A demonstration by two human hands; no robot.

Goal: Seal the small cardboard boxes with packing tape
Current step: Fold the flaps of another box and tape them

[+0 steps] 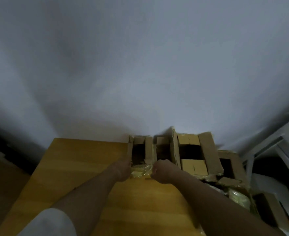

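A small open cardboard box [139, 150] stands at the far edge of the wooden table [82, 160], its flaps up and its near side covered in shiny yellowish packing tape [141, 172]. My left hand [121, 170] grips the box's near left corner. My right hand [162, 172], fingers curled, grips the near right corner at the tape. A second open small box [163, 149] stands right beside it. No tape roll can be made out in either hand.
More open cardboard boxes [193, 154] crowd the table's right side, one [228, 164] further right and another [266, 208] lower down. A taped bundle [239, 199] lies among them. A white wall [140, 65] rises behind; a white frame [269, 145] stands at right.
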